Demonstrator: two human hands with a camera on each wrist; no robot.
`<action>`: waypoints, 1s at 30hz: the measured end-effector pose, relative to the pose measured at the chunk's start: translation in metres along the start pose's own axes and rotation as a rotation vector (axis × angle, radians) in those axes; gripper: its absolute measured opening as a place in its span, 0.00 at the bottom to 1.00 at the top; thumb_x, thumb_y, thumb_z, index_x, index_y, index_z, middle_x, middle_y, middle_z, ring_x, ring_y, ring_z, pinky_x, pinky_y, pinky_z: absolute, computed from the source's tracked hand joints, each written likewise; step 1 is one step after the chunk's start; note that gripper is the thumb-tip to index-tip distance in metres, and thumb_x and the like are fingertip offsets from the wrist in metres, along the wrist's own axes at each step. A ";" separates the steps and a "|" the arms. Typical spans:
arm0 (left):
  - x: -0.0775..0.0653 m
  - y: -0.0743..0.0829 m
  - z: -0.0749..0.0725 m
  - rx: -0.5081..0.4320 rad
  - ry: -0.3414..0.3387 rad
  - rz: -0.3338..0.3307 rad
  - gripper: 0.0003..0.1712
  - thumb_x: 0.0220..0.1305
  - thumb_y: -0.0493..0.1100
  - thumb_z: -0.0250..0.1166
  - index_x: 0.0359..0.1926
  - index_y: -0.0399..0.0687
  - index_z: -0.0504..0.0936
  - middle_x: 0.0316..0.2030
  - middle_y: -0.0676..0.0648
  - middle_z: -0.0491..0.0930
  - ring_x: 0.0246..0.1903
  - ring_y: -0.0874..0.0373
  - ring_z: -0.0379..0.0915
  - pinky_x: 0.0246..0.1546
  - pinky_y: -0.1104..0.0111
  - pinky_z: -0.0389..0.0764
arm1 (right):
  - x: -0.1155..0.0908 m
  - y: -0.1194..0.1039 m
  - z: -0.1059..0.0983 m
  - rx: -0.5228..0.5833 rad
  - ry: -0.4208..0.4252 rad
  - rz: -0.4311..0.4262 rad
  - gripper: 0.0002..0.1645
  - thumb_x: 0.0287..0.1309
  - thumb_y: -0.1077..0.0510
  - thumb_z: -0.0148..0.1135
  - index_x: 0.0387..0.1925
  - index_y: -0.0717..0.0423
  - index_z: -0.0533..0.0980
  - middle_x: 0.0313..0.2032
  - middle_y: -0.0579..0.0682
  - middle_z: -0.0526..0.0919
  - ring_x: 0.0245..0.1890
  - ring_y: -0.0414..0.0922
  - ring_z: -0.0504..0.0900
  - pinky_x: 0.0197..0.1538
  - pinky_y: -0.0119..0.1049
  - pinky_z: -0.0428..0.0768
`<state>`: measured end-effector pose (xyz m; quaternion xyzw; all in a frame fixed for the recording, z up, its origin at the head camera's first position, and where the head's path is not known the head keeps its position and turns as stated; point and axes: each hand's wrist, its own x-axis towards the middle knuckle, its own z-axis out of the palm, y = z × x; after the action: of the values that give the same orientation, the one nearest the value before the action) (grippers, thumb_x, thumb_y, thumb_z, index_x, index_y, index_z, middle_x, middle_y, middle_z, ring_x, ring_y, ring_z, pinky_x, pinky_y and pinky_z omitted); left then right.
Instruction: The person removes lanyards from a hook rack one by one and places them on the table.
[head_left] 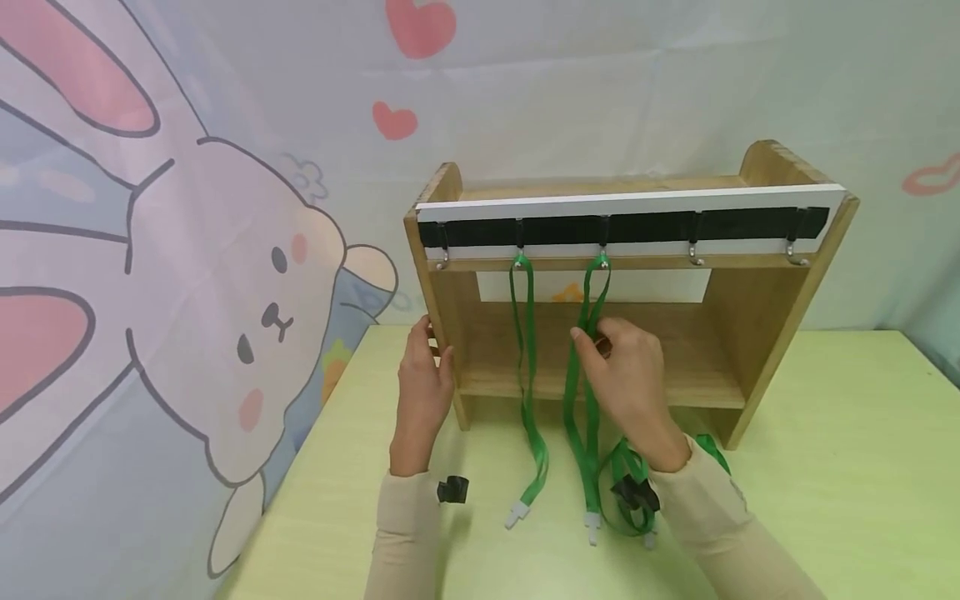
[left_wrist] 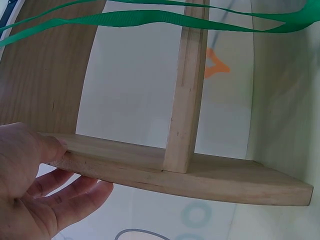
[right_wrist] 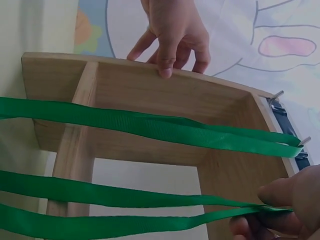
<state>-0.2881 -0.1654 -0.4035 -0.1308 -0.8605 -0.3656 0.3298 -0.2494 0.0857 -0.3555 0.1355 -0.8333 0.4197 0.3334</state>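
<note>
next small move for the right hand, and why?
Probably release the green lanyard that the right hand pinches: its loop appears to be over the middle hook, so the pinch looks unneeded. The left hand grips the rack's side panel, which should help keep things steady.

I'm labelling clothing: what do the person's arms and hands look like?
The left sleeve and right sleeve are long and beige, ending at the wrists. The left hand and right hand are gloveless. A small black piece shows beside the left sleeve, a second black piece beside the right; any attachment is unclear.
</note>
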 end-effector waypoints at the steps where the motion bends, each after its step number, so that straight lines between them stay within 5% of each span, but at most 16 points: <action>1: 0.000 0.000 0.000 -0.002 0.001 0.000 0.27 0.71 0.29 0.60 0.67 0.28 0.63 0.50 0.31 0.73 0.41 0.40 0.78 0.34 0.56 0.85 | 0.001 0.000 0.000 -0.010 0.001 -0.004 0.15 0.64 0.63 0.66 0.22 0.64 0.79 0.22 0.56 0.81 0.22 0.52 0.81 0.26 0.45 0.76; 17: -0.001 0.001 0.000 -0.002 0.009 0.013 0.27 0.70 0.28 0.60 0.66 0.28 0.63 0.49 0.30 0.73 0.40 0.40 0.78 0.35 0.54 0.84 | 0.006 -0.012 -0.018 -0.042 0.074 -0.100 0.13 0.60 0.68 0.67 0.20 0.62 0.79 0.16 0.52 0.76 0.17 0.46 0.74 0.24 0.38 0.70; 24: 0.001 0.000 0.000 0.002 0.022 0.029 0.27 0.70 0.28 0.61 0.66 0.28 0.62 0.49 0.30 0.73 0.40 0.39 0.78 0.34 0.54 0.84 | -0.007 -0.013 -0.027 -0.035 0.038 -0.058 0.06 0.60 0.72 0.63 0.29 0.67 0.84 0.23 0.55 0.82 0.19 0.45 0.75 0.24 0.33 0.71; 30: 0.002 0.002 0.000 0.004 0.016 0.012 0.28 0.70 0.28 0.61 0.66 0.28 0.63 0.50 0.30 0.73 0.40 0.39 0.78 0.35 0.54 0.85 | -0.016 -0.007 -0.029 -0.023 -0.010 0.002 0.10 0.60 0.73 0.59 0.35 0.68 0.86 0.29 0.57 0.86 0.21 0.46 0.77 0.26 0.32 0.72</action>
<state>-0.2889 -0.1643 -0.4014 -0.1321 -0.8579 -0.3628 0.3390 -0.2211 0.1035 -0.3497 0.1330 -0.8398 0.4099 0.3302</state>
